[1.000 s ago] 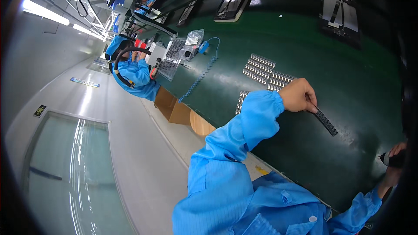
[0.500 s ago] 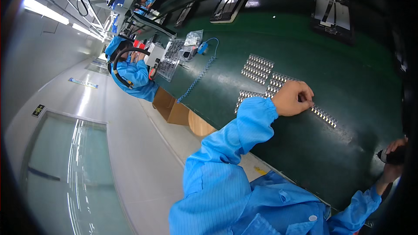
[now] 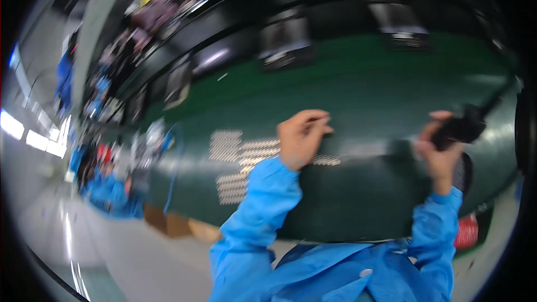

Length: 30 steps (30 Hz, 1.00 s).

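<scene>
My left hand (image 3: 299, 140) is raised over the green work table, thumb and fingertips pinched together. Whatever they may hold is too small and blurred to make out. Just beside and beneath it lie panels of small metallic parts in rows (image 3: 226, 145), with another such panel (image 3: 231, 189) nearer to me. One strip of parts (image 3: 326, 160) sticks out to the right of my wrist. On the right, my right hand (image 3: 439, 154) is wrapped round a black handheld tool (image 3: 460, 130). Motion blur hides the tool's exact kind; a dark cord or arm appears to run from it toward the upper right.
Flat dark devices with pale inner parts (image 3: 286, 42) sit along the far side of the green table (image 3: 358, 100). At the far left a co-worker in blue (image 3: 109, 187) sits near clear bags (image 3: 155, 137) and a cardboard box (image 3: 162, 221). Something red (image 3: 466, 232) is at the lower right.
The view has swung to the right and blurred. My left hand has lifted off the strip of parts. My right hand, with the black tool, has come up into fuller view.
</scene>
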Motion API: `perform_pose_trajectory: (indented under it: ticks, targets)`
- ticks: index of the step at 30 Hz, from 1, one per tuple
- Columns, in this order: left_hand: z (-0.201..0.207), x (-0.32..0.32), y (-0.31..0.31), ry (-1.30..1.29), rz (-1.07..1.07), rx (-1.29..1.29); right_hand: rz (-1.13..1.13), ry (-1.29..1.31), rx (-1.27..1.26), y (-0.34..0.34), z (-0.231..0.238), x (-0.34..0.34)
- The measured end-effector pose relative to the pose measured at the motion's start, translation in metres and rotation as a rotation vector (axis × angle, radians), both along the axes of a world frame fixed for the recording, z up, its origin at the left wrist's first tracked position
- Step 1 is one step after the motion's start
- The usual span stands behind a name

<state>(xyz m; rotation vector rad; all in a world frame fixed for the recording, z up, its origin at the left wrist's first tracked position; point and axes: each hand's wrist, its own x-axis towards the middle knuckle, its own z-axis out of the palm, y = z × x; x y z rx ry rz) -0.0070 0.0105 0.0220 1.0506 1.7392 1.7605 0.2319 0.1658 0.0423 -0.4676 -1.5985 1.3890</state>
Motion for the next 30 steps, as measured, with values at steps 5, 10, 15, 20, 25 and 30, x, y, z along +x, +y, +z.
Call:
perform_pose_trajectory:
  ticks: [5,10,15,20,25,30]
  targets:
    - [0.005,0.008,0.097,0.045,-0.055,0.043,0.078,0.068,-0.124,0.02,0.005,0.012]
    - [0.0,0.011,0.195,0.086,-0.117,-0.043,-0.002,-0.067,-0.015,0.036,0.018,0.024]
    - [-0.004,0.012,0.266,0.916,-0.147,-0.075,-0.048,-0.06,-0.005,0.032,0.019,0.032]
    - [0.008,0.024,0.311,1.367,-0.125,-0.454,-0.035,-0.059,-0.033,0.032,0.022,0.036]
    - [0.016,0.015,0.331,1.455,-0.039,-0.587,-0.007,-0.021,-0.049,0.027,0.022,0.034]
    - [0.045,0.023,0.318,1.336,0.277,-0.339,-0.038,0.012,-0.061,0.028,0.019,0.036]
